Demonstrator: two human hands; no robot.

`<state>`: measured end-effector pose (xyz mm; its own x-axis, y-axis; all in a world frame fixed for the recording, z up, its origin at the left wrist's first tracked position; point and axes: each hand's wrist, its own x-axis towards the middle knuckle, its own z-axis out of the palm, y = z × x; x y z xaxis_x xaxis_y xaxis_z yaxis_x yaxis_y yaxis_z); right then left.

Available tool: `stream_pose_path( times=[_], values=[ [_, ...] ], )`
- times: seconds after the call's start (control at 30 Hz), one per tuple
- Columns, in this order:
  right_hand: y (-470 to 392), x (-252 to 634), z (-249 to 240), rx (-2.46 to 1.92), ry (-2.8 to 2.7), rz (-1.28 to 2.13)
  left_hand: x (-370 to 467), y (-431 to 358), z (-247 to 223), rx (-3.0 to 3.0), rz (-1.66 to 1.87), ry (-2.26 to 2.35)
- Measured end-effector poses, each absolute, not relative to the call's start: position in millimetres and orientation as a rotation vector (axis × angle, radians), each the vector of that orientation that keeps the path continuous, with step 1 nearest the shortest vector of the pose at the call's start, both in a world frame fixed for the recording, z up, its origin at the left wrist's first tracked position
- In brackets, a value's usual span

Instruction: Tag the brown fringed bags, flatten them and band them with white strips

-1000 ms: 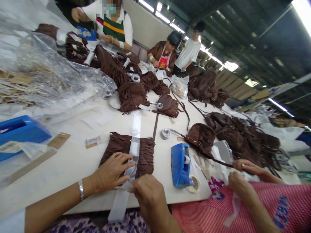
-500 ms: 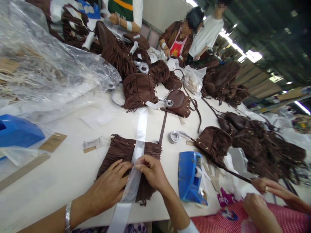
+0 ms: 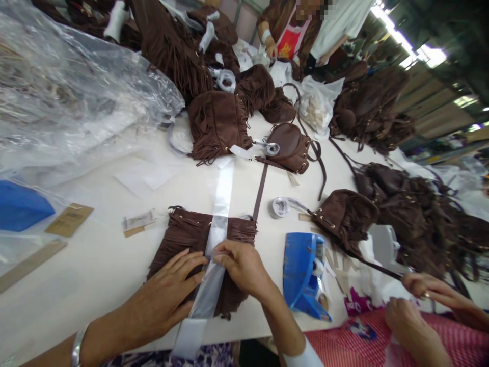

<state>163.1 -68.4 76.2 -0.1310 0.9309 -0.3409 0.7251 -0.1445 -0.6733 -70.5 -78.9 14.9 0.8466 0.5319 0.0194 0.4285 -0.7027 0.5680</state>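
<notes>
A dark brown fringed bag (image 3: 187,232) lies flat on the white table before me. Across its middle runs a long translucent white plastic strip (image 3: 217,229), which hangs over the near table edge. My left hand (image 3: 160,295) rests on the bag's left half, fingers stretched out, fingertips beside the strip. With thumb and fingers together, my right hand (image 3: 244,267) pinches the strip's edge over the bag. The bag's brown strap (image 3: 261,191) reaches away from its far right corner.
A blue tape dispenser (image 3: 301,275) stands right of the bag. Brown bags (image 3: 217,122) are heaped beyond. Clear plastic sheeting (image 3: 95,92) and a cardboard tag (image 3: 69,219) lie left. At right, a co-worker's hands (image 3: 416,316) are near a strap.
My view has tilted down and shifted a little. Both hands stay at the strip over the bag, nearly unmoved. The co-worker at the far left has left the view.
</notes>
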Motion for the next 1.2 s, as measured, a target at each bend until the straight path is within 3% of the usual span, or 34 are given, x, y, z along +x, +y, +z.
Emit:
stream_pose_path(
  times=[0.17, 0.33, 0.6, 1.2],
  values=[
    [-61.2, 170.7, 70.5, -1.553, -1.653, 1.571, -72.6, -79.3, 18.3, 2.434, 0.274, 0.694],
    [-59.4, 163.4, 72.1, -1.831, -1.973, 1.106, -71.9, -77.7, 17.4, 2.407, 0.306, 0.677],
    [-65.1, 153.9, 68.6, -1.933, -2.163, 0.841, -77.1, -83.0, 10.2, 2.414, 0.262, 0.723],
    [-56.6, 152.5, 62.0, -2.037, -1.978, 0.922, -70.8, -80.6, 16.7, 2.442, 0.235, 0.758]
  ],
)
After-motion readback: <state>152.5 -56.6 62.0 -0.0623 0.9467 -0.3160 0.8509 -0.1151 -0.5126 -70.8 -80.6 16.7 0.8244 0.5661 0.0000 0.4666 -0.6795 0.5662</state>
